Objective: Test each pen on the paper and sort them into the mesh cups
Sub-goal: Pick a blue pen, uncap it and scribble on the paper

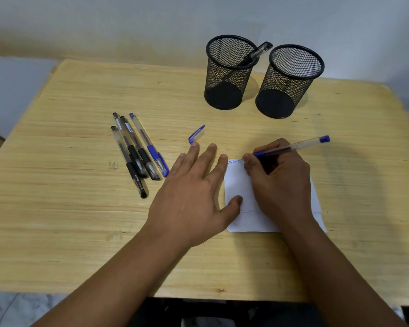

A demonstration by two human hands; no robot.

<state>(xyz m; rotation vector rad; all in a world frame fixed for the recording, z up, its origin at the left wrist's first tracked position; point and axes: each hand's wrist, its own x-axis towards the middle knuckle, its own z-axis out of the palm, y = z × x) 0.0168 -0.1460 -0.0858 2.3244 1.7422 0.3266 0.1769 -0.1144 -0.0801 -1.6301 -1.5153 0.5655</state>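
My right hand (279, 180) grips a blue pen (293, 146) with its tip on the top edge of the white paper (236, 182), where blue writing shows. My left hand (194, 192) lies flat with straight fingers, its thumb and fingertips holding down the paper's left edge. The pen's blue cap (196, 134) lies loose on the table just beyond my left fingers. Several capped pens (137, 152), black and blue, lie in a bunch to the left. Two black mesh cups stand at the back: the left cup (227, 74) holds one black pen (255, 54), the right cup (288, 81) looks empty.
The wooden table (69, 208) has its front edge close to me and its left edge beside a pale wall. The two cups stand close together near the back edge, by the wall.
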